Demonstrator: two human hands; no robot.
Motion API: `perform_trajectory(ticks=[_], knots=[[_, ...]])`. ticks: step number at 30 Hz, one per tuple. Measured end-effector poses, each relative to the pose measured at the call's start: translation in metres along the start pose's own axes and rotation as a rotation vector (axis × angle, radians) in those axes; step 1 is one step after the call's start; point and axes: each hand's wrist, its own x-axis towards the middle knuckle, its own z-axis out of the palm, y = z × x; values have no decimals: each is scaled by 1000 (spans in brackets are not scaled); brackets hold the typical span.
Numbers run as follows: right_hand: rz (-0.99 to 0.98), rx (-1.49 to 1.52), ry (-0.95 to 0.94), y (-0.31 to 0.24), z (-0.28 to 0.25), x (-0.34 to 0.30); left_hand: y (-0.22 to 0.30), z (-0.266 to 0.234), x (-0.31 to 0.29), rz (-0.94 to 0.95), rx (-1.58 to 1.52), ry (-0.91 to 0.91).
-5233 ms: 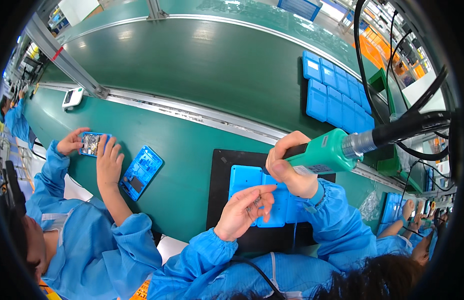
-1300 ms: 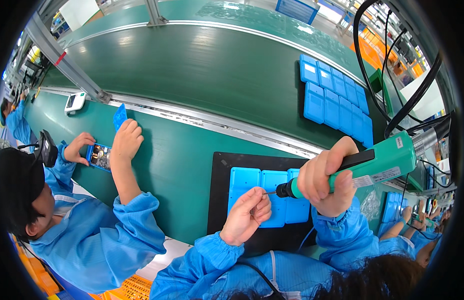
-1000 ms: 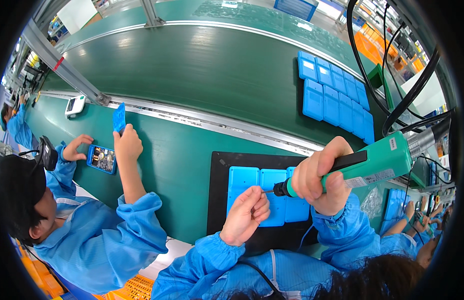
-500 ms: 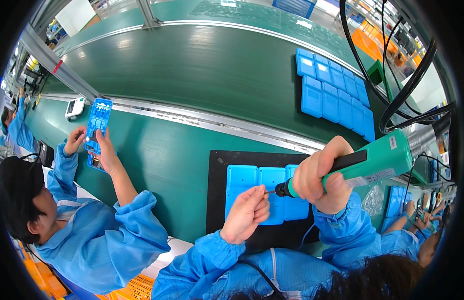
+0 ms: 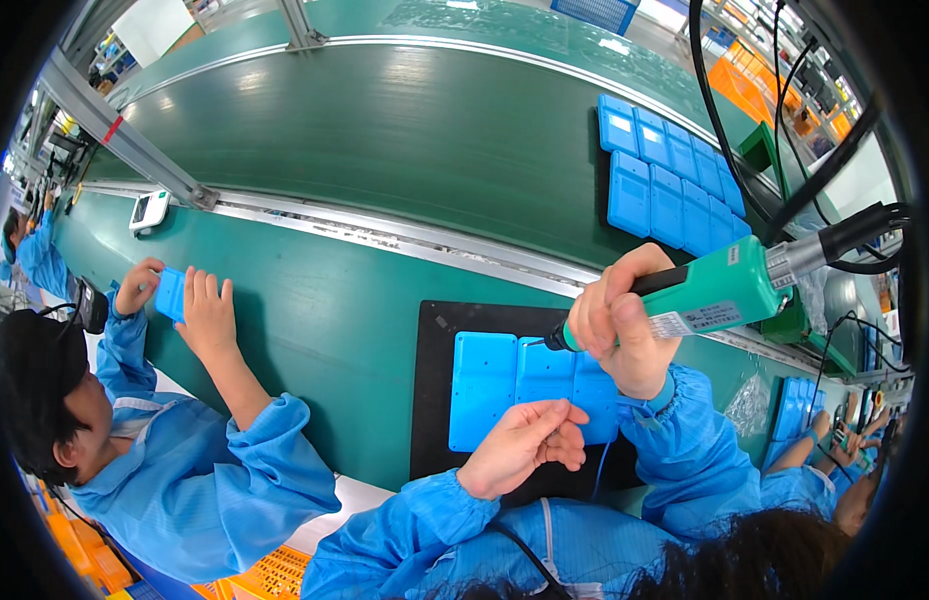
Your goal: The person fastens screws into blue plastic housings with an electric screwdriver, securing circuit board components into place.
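Observation:
My right hand [image 5: 630,325] is wrapped round a green electric screwdriver [image 5: 730,287] with a black nose. Its bit points left, over the upper part of the blue plastic cases [image 5: 483,385]. Whether the tip touches a case cannot be made out. Several of these cases lie side by side on a black mat [image 5: 435,355], with small holes near their corners. My left hand [image 5: 525,445] is above the cases' lower edge, palm turned up and fingers curled in against the thumb. What lies in those fingers is too small to name.
On the left, a co-worker's hands [image 5: 210,315] hold a blue case [image 5: 171,294]. Blue cases [image 5: 653,200] stand in two rows on the green belt [image 5: 415,130]. A metal rail [image 5: 385,236] divides belt and bench. Black cables [image 5: 700,90] hang at right, near a clear plastic bag [image 5: 750,405].
The bit has come away from my left fingers, and the screwdriver has moved up and left over the cases. My left hand has dropped slightly rightward. The co-worker's case has been turned and lowered.

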Motion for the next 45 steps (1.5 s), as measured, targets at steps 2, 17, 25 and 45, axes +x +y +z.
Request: perform_trajectory(ticks=[2, 17, 25, 45], knots=[[14, -2, -7, 3, 1, 0, -2, -1, 4, -12, 57, -26], [186, -265, -15, 15, 10, 6, -5, 2, 26, 9, -157, -93], [16, -455, -173, 19, 16, 8, -6, 13, 24, 32, -70, 24], [15, 46, 15, -59, -9, -23, -8, 0, 24, 161, -264, -118]])
